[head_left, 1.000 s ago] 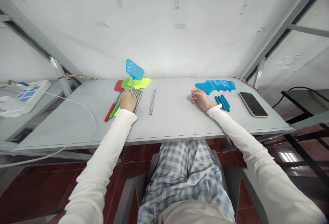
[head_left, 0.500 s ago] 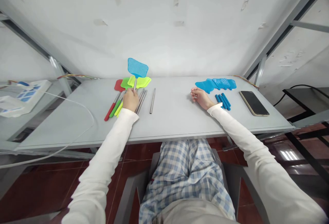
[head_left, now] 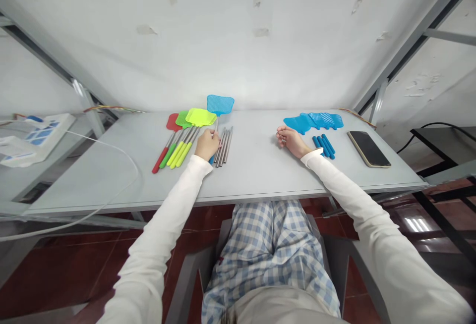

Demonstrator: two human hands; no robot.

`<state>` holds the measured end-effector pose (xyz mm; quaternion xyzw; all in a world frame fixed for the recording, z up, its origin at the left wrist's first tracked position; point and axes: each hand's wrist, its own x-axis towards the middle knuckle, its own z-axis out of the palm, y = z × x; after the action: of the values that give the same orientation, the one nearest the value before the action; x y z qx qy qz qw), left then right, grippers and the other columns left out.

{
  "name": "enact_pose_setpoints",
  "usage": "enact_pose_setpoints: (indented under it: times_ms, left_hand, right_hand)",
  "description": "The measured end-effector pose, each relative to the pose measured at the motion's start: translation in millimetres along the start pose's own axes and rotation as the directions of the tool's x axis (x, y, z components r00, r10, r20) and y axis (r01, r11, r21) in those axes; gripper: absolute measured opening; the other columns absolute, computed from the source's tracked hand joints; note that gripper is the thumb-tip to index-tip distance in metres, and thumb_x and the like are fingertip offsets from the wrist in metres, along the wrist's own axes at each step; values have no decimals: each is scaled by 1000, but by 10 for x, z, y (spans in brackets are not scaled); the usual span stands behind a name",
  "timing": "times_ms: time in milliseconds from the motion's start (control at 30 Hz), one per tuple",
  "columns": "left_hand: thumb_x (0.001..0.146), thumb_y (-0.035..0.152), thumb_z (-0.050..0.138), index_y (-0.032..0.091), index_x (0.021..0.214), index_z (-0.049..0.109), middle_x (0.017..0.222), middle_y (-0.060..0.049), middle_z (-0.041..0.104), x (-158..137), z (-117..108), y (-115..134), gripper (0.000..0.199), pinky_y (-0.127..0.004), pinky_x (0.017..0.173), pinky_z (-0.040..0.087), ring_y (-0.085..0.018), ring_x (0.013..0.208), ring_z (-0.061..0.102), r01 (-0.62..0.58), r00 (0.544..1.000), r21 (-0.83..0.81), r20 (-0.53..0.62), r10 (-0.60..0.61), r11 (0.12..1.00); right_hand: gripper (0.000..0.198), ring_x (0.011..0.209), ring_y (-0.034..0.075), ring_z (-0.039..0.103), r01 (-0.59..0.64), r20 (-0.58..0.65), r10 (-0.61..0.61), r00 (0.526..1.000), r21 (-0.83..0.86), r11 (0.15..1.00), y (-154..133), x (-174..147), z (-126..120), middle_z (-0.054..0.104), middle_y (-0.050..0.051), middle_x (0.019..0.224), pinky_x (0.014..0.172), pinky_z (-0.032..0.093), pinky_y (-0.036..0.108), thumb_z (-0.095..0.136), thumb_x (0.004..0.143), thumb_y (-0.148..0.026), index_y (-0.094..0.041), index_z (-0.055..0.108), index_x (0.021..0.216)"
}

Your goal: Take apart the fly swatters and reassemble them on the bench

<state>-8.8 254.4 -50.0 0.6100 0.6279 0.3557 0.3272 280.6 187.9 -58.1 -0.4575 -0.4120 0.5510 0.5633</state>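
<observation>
My left hand (head_left: 207, 143) grips the metal shaft of a blue fly swatter (head_left: 220, 104), whose mesh head lies low over the far side of the grey table (head_left: 256, 175). Just right of that hand lie several bare metal rods (head_left: 225, 144). To its left, red, green and yellow fly swatters (head_left: 178, 140) lie side by side. My right hand (head_left: 291, 140) rests on the table with its fingers curled and nothing in it. It sits near a pile of blue swatter heads (head_left: 313, 121) and several blue handle grips (head_left: 323, 146).
A black phone (head_left: 368, 149) lies at the table's right end. A white cable (head_left: 111, 153) curves over the left end toward a white and blue box (head_left: 33, 133) on the neighbouring bench. The white wall rises directly behind the table.
My left hand has moved right with the blue fly swatter and tipped it down from upright to near the table. The metal rods now lie bunched together. My right hand has stayed put.
</observation>
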Motion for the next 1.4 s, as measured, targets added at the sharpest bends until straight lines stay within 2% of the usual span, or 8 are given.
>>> enact_pose_setpoints:
  times_ms: [200, 467, 767, 1067, 1133, 1200, 1300, 1400]
  left_hand:
    - [92, 20, 41, 11, 107, 51, 97, -14, 71, 7, -58, 3, 20, -27, 74, 56, -11, 75, 68, 28, 999, -142, 28, -25, 989]
    - [82, 22, 49, 12, 101, 60, 106, -17, 68, 84, -292, -177, 24, -39, 103, 42, -25, 110, 61, -47, 992, 326, -96, 82, 944]
    - [85, 20, 40, 4, 121, 56, 119, -26, 57, -90, -193, -160, 43, -50, 103, 35, -38, 120, 49, -150, 953, 611, -119, 278, 777]
    - [92, 28, 37, 15, 106, 61, 103, -15, 64, -574, 268, 372, 30, -37, 90, 46, -26, 100, 62, -381, 923, 541, 172, 344, 750]
    - [92, 34, 42, 13, 114, 56, 108, -17, 64, -570, 466, 496, 34, -38, 88, 47, -29, 103, 63, -362, 932, 578, 204, 299, 731]
    - [90, 36, 47, 8, 123, 50, 112, -22, 64, -500, 633, 598, 43, -39, 87, 47, -32, 106, 62, -330, 944, 624, 241, 227, 708]
    - [88, 27, 50, 5, 124, 48, 114, -25, 64, -319, 789, 694, 43, -39, 87, 46, -33, 107, 63, -304, 945, 625, 293, 145, 719]
    - [80, 21, 57, 10, 105, 58, 109, -21, 66, -123, 852, 693, 27, -35, 85, 46, -30, 104, 63, -314, 934, 503, 314, 168, 806]
  right_hand:
    - [27, 53, 9, 43, -7, 12, 6, 1000, 9, 1000, 4, -3, -4, 52, -4, 67, 47, 33, 25, 69, 61, -30, -21, 54, 82]
    - [27, 52, 8, 43, 0, 23, 0, 1000, 2, 1000, 29, 17, -22, 53, -4, 67, 47, 34, 25, 70, 62, -31, -21, 55, 82]
    - [27, 52, 8, 43, 2, 27, -2, 1000, -5, 1000, 28, 19, -28, 53, -4, 67, 46, 33, 25, 71, 61, -30, -22, 55, 82]
    - [14, 57, 12, 43, 104, 13, -104, 994, -252, 962, 22, 21, -45, 53, -1, 72, 53, 35, 28, 58, 71, -28, -23, 53, 82]
    - [7, 68, 17, 49, 214, -20, -265, 964, -537, 816, -7, 31, -87, 56, 3, 77, 65, 40, 33, 53, 75, -24, -22, 54, 81]
    - [8, 88, 24, 51, 214, -39, -446, 894, -838, 502, -69, 35, -161, 60, 9, 87, 81, 40, 40, 50, 77, -19, -20, 55, 82]
    - [21, 108, 34, 47, -120, -155, -531, 833, -988, 100, -191, 15, -329, 61, 19, 103, 88, 37, 47, 44, 81, -14, -12, 59, 96]
    - [29, 111, 38, 49, -430, -381, -452, 806, -903, -6, -277, -32, -509, 61, 25, 106, 83, 40, 45, 41, 87, -18, -4, 59, 105]
